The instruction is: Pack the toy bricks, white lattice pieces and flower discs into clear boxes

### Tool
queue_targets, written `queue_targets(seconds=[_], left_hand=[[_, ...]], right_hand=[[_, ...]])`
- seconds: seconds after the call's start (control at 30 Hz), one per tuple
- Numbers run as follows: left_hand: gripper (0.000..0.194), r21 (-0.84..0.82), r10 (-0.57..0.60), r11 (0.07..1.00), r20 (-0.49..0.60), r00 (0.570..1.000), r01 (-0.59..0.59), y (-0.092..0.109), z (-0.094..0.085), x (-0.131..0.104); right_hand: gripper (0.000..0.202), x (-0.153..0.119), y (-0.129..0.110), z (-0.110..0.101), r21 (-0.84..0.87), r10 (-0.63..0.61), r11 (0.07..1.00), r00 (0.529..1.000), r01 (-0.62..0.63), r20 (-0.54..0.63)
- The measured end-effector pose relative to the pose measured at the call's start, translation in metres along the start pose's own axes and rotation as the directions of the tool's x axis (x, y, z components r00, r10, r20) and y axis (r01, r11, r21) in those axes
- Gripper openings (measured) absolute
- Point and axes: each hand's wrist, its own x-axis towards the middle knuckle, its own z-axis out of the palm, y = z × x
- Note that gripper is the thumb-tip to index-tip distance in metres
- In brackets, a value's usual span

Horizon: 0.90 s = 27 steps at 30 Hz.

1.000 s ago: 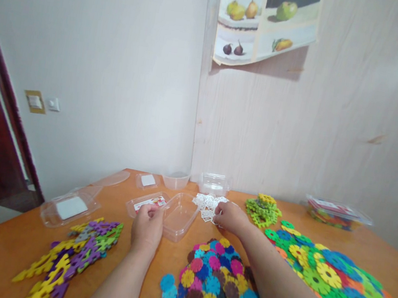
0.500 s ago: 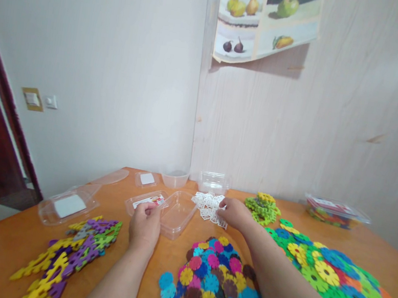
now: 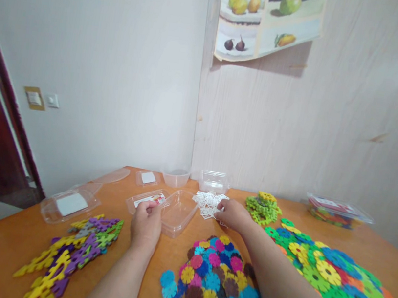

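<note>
My right hand (image 3: 233,215) reaches into the small pile of white openwork plastic pieces (image 3: 209,203), its fingers closed on a white piece at the pile's right side. Left of the pile stands a clear plastic box (image 3: 177,221), open at the top, with no pieces visible inside. My left hand (image 3: 146,225) is beside the box's left wall with its fingers curled together. What they hold, if anything, is hidden. Just behind that hand lies a clear lid (image 3: 133,203) with a printed label.
Colourful notched discs (image 3: 212,281) are heaped in front, larger flower discs (image 3: 344,288) at right. Interlocking strips (image 3: 75,255) lie left. Clear tubs (image 3: 176,179), lids (image 3: 71,204), a green-yellow stack (image 3: 262,209) and a filled box (image 3: 338,213) stand farther back.
My right hand has shifted very slightly at the white pieces, its fingers a little lower. My left hand stays beside the clear box. The whole view has moved slightly.
</note>
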Motion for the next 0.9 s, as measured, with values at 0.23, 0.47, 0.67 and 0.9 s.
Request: queue_targets(seconds=[0.23, 0.47, 0.67, 0.9], left_hand=[[0.014, -0.023, -0.001, 1.0, 0.006, 1.0, 0.001, 0.0031, -0.0009, -0.0019], [0.014, -0.016, -0.003, 1.0, -0.005, 1.0, 0.003, 0.0076, -0.0031, -0.0043], [0.014, 0.0, 0.0, 1.0, -0.013, 1.0, 0.0, 0.0086, -0.0037, -0.005], [0.014, -0.008, 0.002, 1.0, -0.009, 1.0, -0.002, 0.0053, -0.0018, -0.0027]], right_hand=[[0.018, 0.0027, 0.0008, 0.0047, 0.012, -0.007, 1.0, 1.0, 0.007, -0.026], [0.017, 0.0059, 0.0046, 0.0039, 0.012, -0.007, 1.0, 0.999, 0.008, -0.039], [0.029, 0.0037, 0.005, 0.0059, 0.002, -0.032, 0.999, 0.999, 0.032, -0.028], [0.015, 0.01, 0.0066, 0.0065, 0.067, -0.034, 0.997, 0.997, 0.038, -0.063]])
